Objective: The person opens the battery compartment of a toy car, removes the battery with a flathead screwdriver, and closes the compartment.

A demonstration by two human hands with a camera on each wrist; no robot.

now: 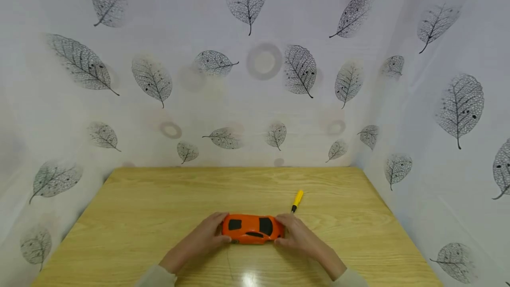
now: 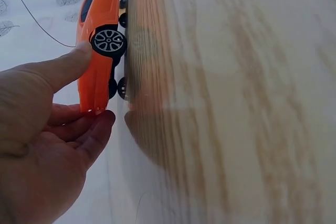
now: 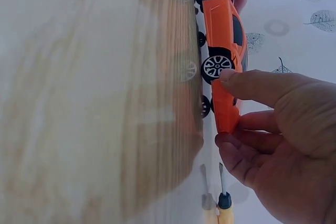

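An orange toy car with black windows lies lengthwise between both hands, its wheels right at the wooden tabletop. My left hand grips one end, the thumb on the side near the wheel and the other fingers curled around the end. At the opposite end my right hand holds the car the same way, its thumb beside a silver-spoked wheel. A thin wire shows beside the car in the left wrist view. The car's underside is mostly hidden.
Just beyond my right hand lies a screwdriver with a yellow and black handle, its metal blade pointing toward that hand. The glossy wooden table meets a white leaf-printed cloth at the back and sides.
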